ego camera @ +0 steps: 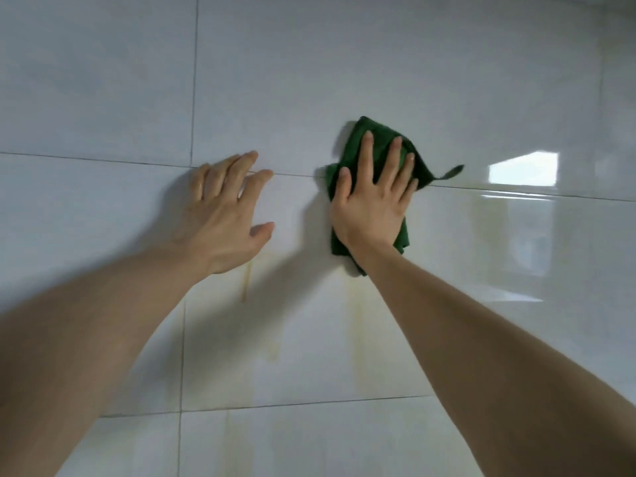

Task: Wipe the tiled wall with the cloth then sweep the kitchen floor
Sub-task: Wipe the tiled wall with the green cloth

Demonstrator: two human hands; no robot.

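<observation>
1. Green cloth point(358, 146) lies flat on the tiled wall point(344, 63) under the right hand point(370, 208), whose fingers are spread wide and whose palm presses it against the glossy tile, straddling the horizontal grout line point(86, 159).
2. Left hand point(227, 215) rests bare on the wall just beside the cloth, fingers loosely fanned, gripping nothing; it looks like a brace.
3. Risk: a loose corner of cloth point(451, 172) sticks out beyond the right fingertips. With only flat pressure and no pinch, the cloth could probably bunch or slide out from under the palm on a fast stroke.
4. Risk: yellowish drip stains point(246, 284) run down below both wrists. Strokes kept at hand height would likely miss them, and a damp cloth might smear them lower.
5. Risk: the slick tile could let the bracing left palm slip.
6. Count: one cloth, two hands, two clear stain streaks plus fainter ones lower down. No broom or floor is in view, so sweeping has not begun.
</observation>
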